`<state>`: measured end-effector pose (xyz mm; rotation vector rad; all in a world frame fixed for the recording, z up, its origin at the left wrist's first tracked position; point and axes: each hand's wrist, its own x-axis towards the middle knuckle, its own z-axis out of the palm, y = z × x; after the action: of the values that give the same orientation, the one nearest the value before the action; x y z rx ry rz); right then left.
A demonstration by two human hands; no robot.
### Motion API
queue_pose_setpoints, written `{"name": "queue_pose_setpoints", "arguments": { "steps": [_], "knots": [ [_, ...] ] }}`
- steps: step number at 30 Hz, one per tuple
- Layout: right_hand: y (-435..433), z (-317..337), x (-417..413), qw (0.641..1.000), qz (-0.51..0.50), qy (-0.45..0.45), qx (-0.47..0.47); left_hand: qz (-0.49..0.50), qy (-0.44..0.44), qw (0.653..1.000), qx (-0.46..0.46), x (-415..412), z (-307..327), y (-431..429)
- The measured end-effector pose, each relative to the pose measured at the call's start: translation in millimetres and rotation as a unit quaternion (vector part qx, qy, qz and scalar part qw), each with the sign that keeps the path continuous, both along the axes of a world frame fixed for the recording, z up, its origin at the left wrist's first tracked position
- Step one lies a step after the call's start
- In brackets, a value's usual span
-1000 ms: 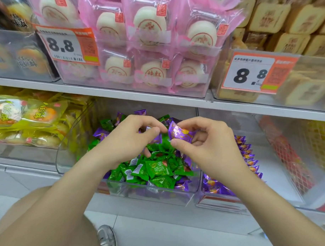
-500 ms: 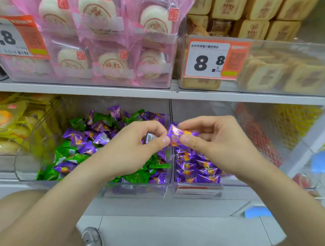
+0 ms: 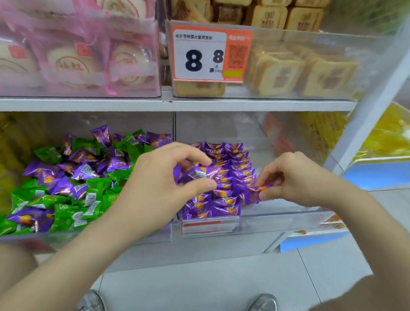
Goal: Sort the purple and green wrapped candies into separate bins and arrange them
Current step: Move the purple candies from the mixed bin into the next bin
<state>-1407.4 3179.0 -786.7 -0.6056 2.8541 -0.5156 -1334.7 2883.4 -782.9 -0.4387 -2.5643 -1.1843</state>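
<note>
Shelving [image 3: 169, 103] is carrying clear bins [image 3: 86, 237] above pale floor tiles [image 3: 204, 283]. Left hand [image 3: 163, 180] is seemingly pinching a purple candy [image 3: 197, 174]; right hand [image 3: 293, 178] is pinching a second purple candy [image 3: 254, 194] over the right bin [image 3: 271, 219].

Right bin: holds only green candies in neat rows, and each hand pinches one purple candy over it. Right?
No. The head view shows the right bin holds only purple candies in neat rows; the green candies lie in the left bin. The left hand and the right hand do each pinch one over it.
</note>
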Motion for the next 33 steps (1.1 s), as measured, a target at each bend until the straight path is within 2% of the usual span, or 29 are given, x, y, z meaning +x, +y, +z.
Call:
{"name": "queue_pose_setpoints", "arguments": {
  "steps": [4, 15, 28, 30, 32, 33],
  "knots": [
    [10, -19, -3, 0.998, 0.032, -0.002, 0.049, -0.016, 0.028, 0.998, -0.052, -2, -10, 9],
    [-1, -39, -14, 0.996, 0.036, -0.021, 0.081, -0.052, 0.061, 0.991, -0.106, -2, -19, 17],
    [-3, -25, -4, 0.995, -0.016, 0.005, 0.102, -0.069, 0.073, 0.990, -0.103, -3, -20, 15],
    [-7, -16, 2, 0.997, -0.031, 0.043, 0.054, -0.078, 0.076, 0.991, -0.080, -2, -19, 16],
    [-20, -4, 18, 0.986, -0.073, -0.009, -0.149, -0.098, 0.083, 0.990, -0.048, -1, -16, 18],
    [-27, 2, 27, 0.959, -0.092, -0.071, -0.257, -0.110, 0.093, 0.989, -0.033, 0, -14, 20]
  ]
}}
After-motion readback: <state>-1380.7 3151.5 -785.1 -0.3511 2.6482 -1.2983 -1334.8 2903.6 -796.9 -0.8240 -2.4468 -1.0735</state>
